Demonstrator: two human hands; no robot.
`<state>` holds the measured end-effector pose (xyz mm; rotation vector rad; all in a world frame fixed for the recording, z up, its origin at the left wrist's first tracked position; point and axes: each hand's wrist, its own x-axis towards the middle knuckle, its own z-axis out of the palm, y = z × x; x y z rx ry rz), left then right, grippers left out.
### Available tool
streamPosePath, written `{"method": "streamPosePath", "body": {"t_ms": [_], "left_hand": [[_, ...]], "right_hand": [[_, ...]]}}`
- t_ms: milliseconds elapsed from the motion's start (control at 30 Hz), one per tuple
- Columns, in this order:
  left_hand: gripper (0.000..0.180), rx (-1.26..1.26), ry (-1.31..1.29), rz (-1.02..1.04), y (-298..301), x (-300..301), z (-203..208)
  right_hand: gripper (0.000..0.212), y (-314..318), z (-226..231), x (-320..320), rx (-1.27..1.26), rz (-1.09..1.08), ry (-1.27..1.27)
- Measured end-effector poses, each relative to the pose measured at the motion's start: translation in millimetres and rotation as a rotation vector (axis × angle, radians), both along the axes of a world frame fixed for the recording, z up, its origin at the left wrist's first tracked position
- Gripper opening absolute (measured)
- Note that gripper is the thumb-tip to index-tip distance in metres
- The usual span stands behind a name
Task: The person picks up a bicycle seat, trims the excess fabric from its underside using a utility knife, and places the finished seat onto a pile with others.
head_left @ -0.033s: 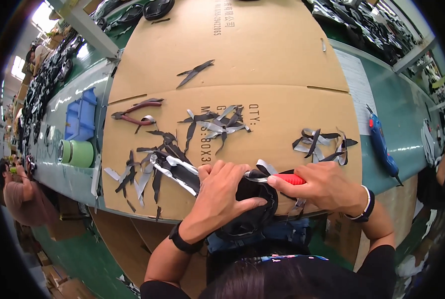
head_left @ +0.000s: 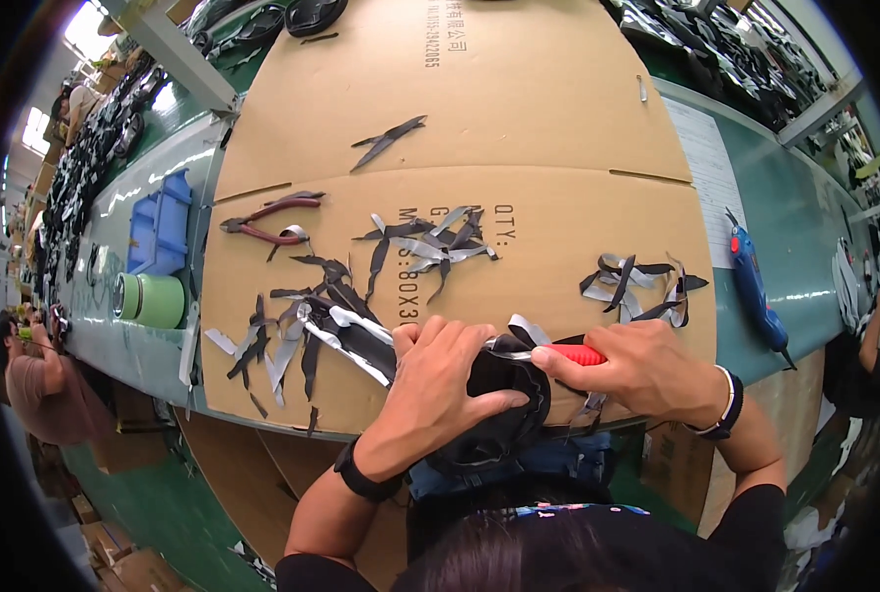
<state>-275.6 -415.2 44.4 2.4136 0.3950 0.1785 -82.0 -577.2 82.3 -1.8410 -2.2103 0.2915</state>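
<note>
My left hand (head_left: 435,377) presses down on a black piece of work (head_left: 489,434) with a rounded, hollow end near the table's front edge. Its longer part, black with a white edging (head_left: 349,335), stretches out to the left on the cardboard. Closed in my right hand (head_left: 647,367) is a tool with a ribbed red handle (head_left: 576,354). The metal head of this tool meets the black piece just right of my left fingers; its exact kind is partly hidden. A grey strip (head_left: 527,331) stands up beside the metal head.
Black and grey fabric scraps (head_left: 445,247) lie on the cardboard sheet (head_left: 549,109), with more scraps (head_left: 625,284) at right. Red-handled cutting pliers (head_left: 272,219) rest at left. Beyond the sheet are a blue bin (head_left: 159,227), a green cup (head_left: 154,301) and a blue electric tool (head_left: 756,281).
</note>
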Motion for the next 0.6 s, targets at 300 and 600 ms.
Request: {"method": "streamPosePath", "body": {"t_ms": [300,600], "left_hand": [[0.065,0.035,-0.096,0.039,-1.6,-3.1,-8.7],[0.062,0.083,-0.061,0.059,-9.1,-3.5,1.3]], "right_hand": [[0.067,-61.0,-38.1,-53.6,-0.223,-0.313,0.176],[0.061,-51.3,-26.5,-81.6,0.139,-0.690,0.688]]}}
